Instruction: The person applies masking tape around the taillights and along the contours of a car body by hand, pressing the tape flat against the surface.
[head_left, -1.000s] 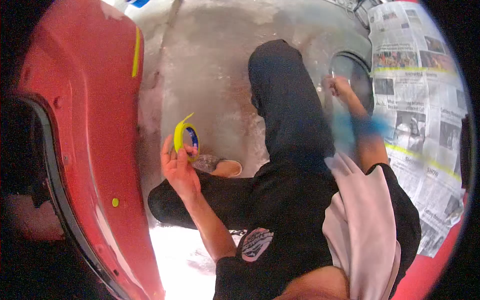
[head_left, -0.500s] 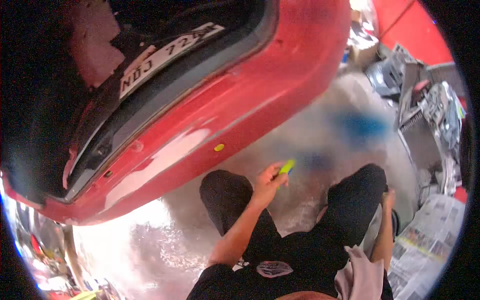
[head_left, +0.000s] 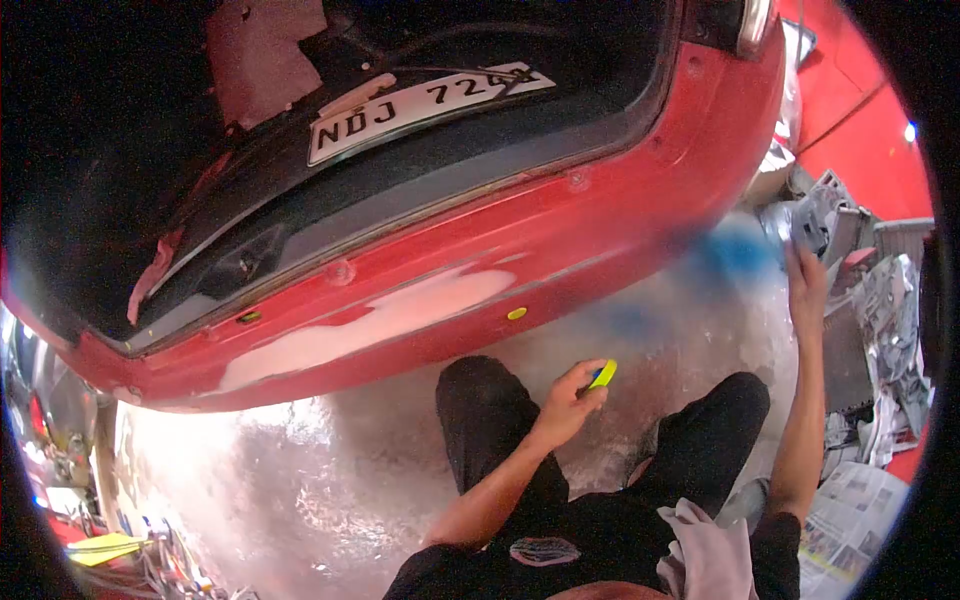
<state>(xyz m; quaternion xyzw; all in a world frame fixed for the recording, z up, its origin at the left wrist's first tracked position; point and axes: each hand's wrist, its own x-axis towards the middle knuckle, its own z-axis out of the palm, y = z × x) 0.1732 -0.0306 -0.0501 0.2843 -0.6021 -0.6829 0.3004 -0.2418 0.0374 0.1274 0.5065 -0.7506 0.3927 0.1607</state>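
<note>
My left hand [head_left: 568, 408] is closed on a small yellow-green piece [head_left: 604, 374] with a blue part; its exact kind cannot be made out. It is held above the floor between my knees, apart from the car. My right hand [head_left: 806, 285] is raised at the right, fingers stretched upward, with nothing visible in it. In front of me is the red rear bumper [head_left: 600, 225] of a car, with a pale pinkish-white patch [head_left: 400, 318] along its lower face. A yellow oval spot [head_left: 517, 314] marks the bumper right of that patch.
A licence plate [head_left: 430, 108] lies in the dark rear opening above the bumper. Crumpled wrappings and scraps [head_left: 895, 330] are heaped at the right, above newspaper sheets [head_left: 855, 520]. A grey cloth [head_left: 705, 550] hangs by my lap. Clutter stands at the lower left.
My right hand has risen from beside my right knee to the upper right. My left hand has shifted slightly right and down with the yellow-green piece. The view has turned, showing more of the bumper.
</note>
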